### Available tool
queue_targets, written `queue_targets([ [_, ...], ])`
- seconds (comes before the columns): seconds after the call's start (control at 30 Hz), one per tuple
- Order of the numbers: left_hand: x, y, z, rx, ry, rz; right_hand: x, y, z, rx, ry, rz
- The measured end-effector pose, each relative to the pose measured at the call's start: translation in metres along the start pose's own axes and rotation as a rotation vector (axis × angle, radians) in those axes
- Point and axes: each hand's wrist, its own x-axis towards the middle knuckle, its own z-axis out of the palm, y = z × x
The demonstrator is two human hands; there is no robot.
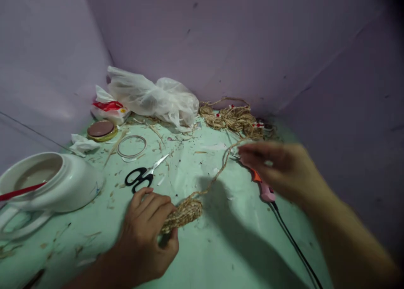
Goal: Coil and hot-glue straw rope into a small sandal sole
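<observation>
In the head view, my left hand (pixel 148 234) is closed around a small woven piece of braided straw cord (pixel 186 211), its fingers on top and thumb below. A loose length of the straw cord (pixel 217 175) runs from this piece up the table toward the pile at the back. My right hand (pixel 274 167) is raised beside the cord's far stretch and smeared by motion. Its fingertips are close to the cord, but whether they grip it I cannot tell. Under the right hand lies a pink and orange corded hand tool (pixel 267 192), partly hidden.
Black-handled scissors (pixel 142 177) lie left of centre, near a tape ring (pixel 131 147). A white pot (pixel 78 179) with a red stick stands at left. Behind are a round tin (pixel 101 130), a plastic bag (pixel 154 97) and bundled straw cord (pixel 230 118). Straw scraps litter the green surface.
</observation>
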Motion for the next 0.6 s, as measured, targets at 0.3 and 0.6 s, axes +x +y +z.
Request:
queue_targets([
  [0.3,0.000,0.007,0.005,0.071,-0.184,0.016,-0.091,0.058,0.035,-0.009,0.138,0.224],
  [0.6,0.004,0.004,0.007,0.041,-0.186,-0.008,-0.040,0.104,0.026,-0.201,-0.085,0.512],
])
